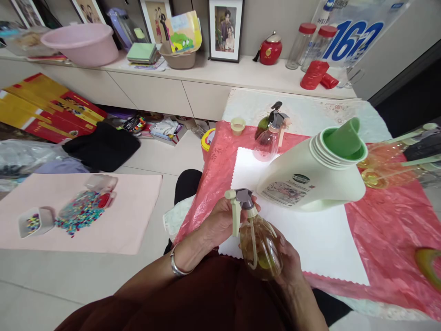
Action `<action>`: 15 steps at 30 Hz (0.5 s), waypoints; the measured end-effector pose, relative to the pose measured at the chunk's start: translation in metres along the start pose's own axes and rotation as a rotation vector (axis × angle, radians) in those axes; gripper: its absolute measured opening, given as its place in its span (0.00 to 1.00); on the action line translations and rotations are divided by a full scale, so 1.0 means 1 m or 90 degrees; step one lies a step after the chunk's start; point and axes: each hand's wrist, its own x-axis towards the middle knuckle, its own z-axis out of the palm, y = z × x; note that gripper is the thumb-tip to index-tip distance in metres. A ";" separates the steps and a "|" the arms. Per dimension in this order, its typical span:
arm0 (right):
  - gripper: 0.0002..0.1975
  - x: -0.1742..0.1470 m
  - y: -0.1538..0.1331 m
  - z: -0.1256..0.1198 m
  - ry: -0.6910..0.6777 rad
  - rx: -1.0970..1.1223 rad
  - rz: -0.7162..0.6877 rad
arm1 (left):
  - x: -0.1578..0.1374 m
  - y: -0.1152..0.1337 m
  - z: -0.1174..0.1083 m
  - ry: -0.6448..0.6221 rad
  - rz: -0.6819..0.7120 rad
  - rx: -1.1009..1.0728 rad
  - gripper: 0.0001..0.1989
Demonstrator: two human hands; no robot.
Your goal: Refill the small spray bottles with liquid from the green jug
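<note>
An amber-tinted spray bottle [263, 246] is held tilted close to my body, with a little yellowish liquid low inside. My left hand [220, 223] is closed around its neck, just under the grey and cream spray head [244, 198]. My right hand [291, 257] wraps the far side of the bottle's body, its fingers partly hidden behind it. Beyond my hands a large pale green detergent jug [313, 170] stands uncapped, a green spout in its mouth. A pinkish spray bottle [268, 140] and a dark green one [262, 126] stand at the back of the table.
White paper [330, 248] lies on a red plastic sheet [386, 220]. A small cup [237, 125] sits at the far left corner. More spray bottles [382, 177] stand at right, near a green-yellow object [429, 266]. Left, coloured beads [79, 216] lie on a pink sheet [127, 220].
</note>
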 end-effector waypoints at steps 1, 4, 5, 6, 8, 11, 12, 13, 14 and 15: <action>0.27 -0.001 0.001 -0.002 0.002 0.003 0.001 | 0.000 0.001 0.002 -0.007 -0.008 -0.006 0.23; 0.29 -0.004 0.003 -0.006 0.008 0.009 0.006 | -0.002 0.004 0.010 -0.015 -0.028 -0.017 0.25; 0.29 -0.005 0.004 -0.007 0.009 0.007 0.006 | -0.002 0.004 0.012 -0.014 -0.028 -0.014 0.25; 0.30 -0.008 0.006 -0.009 0.011 0.002 0.005 | -0.003 0.003 0.014 -0.013 -0.028 -0.006 0.25; 0.32 -0.017 0.008 -0.016 0.018 -0.011 0.007 | -0.005 0.000 0.014 -0.020 -0.029 0.021 0.24; 0.36 -0.037 0.004 -0.038 0.046 -0.030 0.017 | -0.006 -0.003 0.008 -0.055 -0.019 0.069 0.28; 0.38 -0.045 -0.002 -0.048 0.077 -0.034 -0.015 | -0.005 -0.001 0.007 -0.063 -0.003 0.085 0.29; 0.39 -0.053 -0.012 -0.058 0.114 -0.035 -0.051 | -0.004 0.004 0.008 -0.067 0.016 0.104 0.28; 0.40 -0.062 -0.025 -0.068 0.123 -0.042 -0.072 | -0.002 0.012 0.011 -0.070 0.039 0.127 0.26; 0.36 -0.071 -0.042 -0.078 0.123 -0.054 -0.080 | -0.001 0.022 0.016 -0.080 0.063 0.153 0.22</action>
